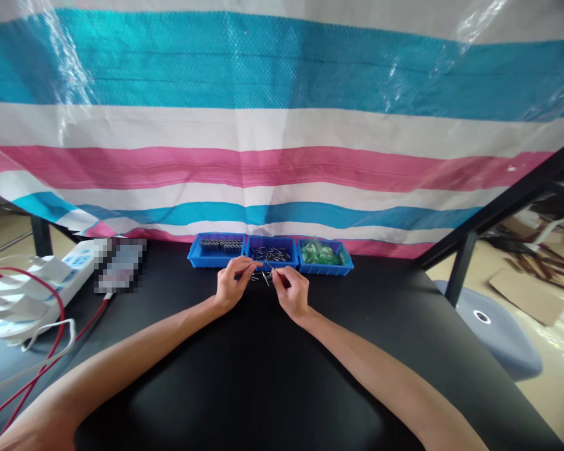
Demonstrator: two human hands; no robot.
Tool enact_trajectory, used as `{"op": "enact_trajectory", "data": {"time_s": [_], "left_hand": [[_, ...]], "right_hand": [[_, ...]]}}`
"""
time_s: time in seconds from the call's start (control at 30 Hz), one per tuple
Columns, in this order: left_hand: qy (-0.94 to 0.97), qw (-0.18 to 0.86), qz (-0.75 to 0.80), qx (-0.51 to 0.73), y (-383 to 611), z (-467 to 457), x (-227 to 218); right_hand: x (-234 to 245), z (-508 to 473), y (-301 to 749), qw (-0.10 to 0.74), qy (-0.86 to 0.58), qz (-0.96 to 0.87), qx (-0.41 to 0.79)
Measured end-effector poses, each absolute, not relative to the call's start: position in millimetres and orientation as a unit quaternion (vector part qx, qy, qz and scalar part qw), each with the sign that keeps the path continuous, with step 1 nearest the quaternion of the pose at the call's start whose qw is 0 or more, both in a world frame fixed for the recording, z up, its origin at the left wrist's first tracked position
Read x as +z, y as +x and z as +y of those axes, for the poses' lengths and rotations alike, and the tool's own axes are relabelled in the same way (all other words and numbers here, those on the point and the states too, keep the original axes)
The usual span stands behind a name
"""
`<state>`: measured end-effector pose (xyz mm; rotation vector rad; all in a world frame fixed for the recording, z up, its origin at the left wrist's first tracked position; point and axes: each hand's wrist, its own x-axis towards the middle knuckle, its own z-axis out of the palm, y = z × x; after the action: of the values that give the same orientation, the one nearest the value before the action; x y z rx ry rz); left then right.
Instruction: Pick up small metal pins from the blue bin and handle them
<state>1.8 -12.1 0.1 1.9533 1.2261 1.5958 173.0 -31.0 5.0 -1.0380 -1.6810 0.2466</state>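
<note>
Small metal pins [263, 275] between left hand [230, 285] and right hand [291, 291], before blue trays [271, 262]

1. The little metal bits [262, 276] between my fingers [249, 266] are way too small to make out. Pins? Can't say.
2. Same with the dark stuff in the left tray [216, 250] and the green stuff in the right tray [326, 254]: just blobs.
3. There's a pixelated patch [120, 263] on the tabletop [272, 376], no clue what's under it.
4. My left hand [232, 285] curls over so its palm is hidden.
5. Both my arms get cut off at the bottom edge, and the power strip [70, 266] is half buried under white plugs.
</note>
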Motion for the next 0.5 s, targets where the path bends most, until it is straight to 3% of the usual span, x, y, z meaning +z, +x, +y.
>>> {"op": "enact_trajectory", "data": {"time_s": [0.5], "left_hand": [[0.681,0.158,0.426,0.574,3.4,-11.5,-1.2]], "right_hand": [[3.1,-31.1,173.0,0.532,-0.405,-0.736,0.106]]}}
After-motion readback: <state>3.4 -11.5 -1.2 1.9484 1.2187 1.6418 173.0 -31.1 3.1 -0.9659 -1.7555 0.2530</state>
